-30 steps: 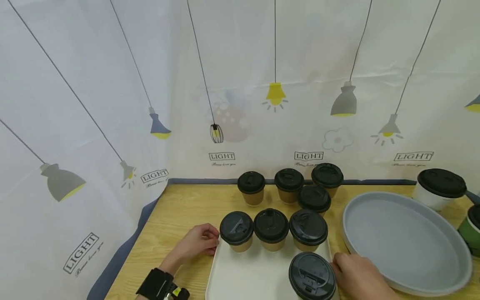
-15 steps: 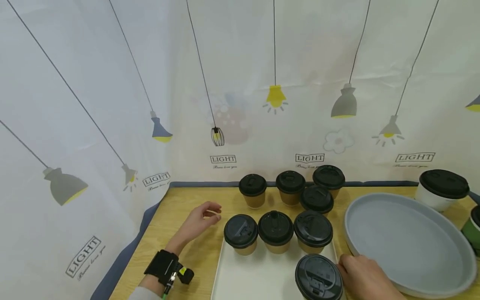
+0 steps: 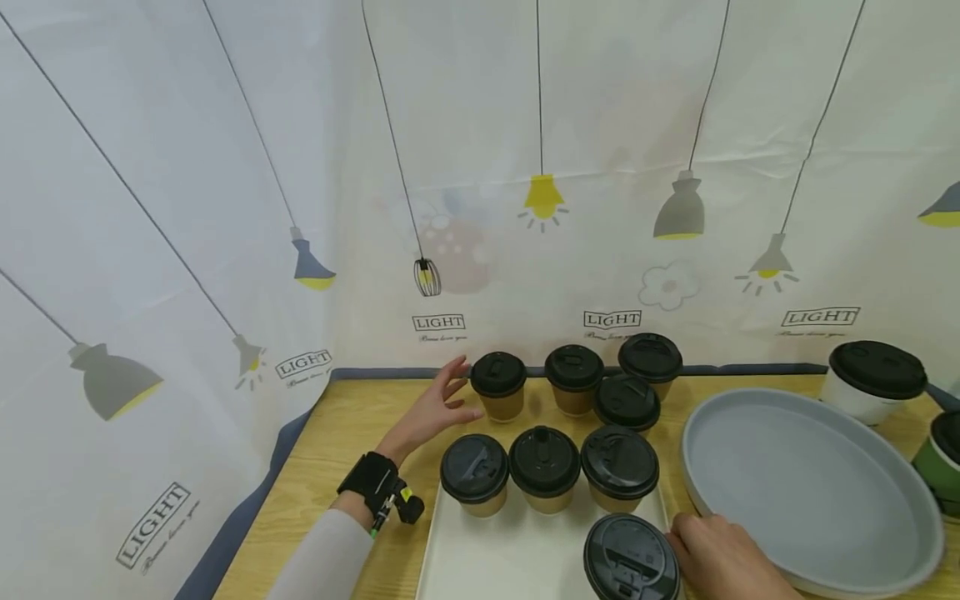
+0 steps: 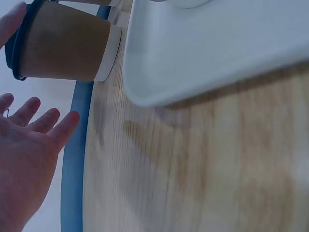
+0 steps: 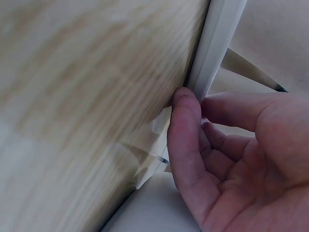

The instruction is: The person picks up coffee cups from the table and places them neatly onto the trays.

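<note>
Fingers spread, my left hand (image 3: 429, 415) reaches beside a brown paper coffee cup (image 3: 501, 402) with a black lid at the back left of the table. In the left wrist view, thumb and fingers stand on either side of that coffee cup (image 4: 67, 43), with a gap on the finger side. My right hand (image 3: 720, 550) grips the right rim of the white tray (image 3: 487, 558), thumb and forefinger pinching its edge in the right wrist view. On the tray, several lidded cups stand: a row (image 3: 545, 467) along the far end and one (image 3: 632, 558) near the right hand.
Behind the tray are more lidded brown cups (image 3: 573, 387). A round grey tray (image 3: 810, 492) lies at the right, with a white cup (image 3: 862, 400) and a green cup (image 3: 941, 462) beyond it. A lamp-printed curtain (image 3: 480, 208) backs the wooden table.
My left hand has left the tray's left edge and moved forward and right to the back-left coffee cup, its fingers spreading. The right hand stays at the tray's rim.
</note>
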`<action>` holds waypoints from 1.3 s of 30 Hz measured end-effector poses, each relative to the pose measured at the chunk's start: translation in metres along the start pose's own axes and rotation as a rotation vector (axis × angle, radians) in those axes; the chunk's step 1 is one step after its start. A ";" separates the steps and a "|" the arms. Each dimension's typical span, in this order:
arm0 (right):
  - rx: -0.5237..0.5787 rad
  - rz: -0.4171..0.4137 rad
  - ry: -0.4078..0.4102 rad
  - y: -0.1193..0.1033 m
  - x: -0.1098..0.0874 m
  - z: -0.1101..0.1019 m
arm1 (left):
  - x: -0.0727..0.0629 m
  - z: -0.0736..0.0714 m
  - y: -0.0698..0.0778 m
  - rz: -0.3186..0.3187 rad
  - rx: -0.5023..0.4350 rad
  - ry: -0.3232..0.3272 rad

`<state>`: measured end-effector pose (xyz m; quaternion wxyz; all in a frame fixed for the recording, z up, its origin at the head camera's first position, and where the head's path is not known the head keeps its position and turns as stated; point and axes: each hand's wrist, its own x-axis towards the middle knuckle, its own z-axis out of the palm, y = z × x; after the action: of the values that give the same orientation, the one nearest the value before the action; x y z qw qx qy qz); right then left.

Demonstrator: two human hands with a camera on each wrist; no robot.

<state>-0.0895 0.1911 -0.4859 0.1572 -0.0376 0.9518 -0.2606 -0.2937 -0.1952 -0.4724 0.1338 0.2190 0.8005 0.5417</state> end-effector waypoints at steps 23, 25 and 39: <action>-0.002 -0.027 0.041 -0.001 -0.003 -0.003 | 0.040 0.016 -0.011 -0.009 -0.077 -0.104; 0.004 -0.020 0.037 -0.001 -0.003 -0.002 | 0.041 0.017 -0.011 0.002 -0.078 -0.110; -0.015 -0.041 0.052 -0.001 -0.005 -0.002 | 0.032 0.014 -0.010 -0.023 -0.071 -0.013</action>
<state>-0.0851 0.1918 -0.4825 0.1269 -0.0516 0.9566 -0.2573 -0.3174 -0.1708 -0.4864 0.1528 0.2084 0.7825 0.5665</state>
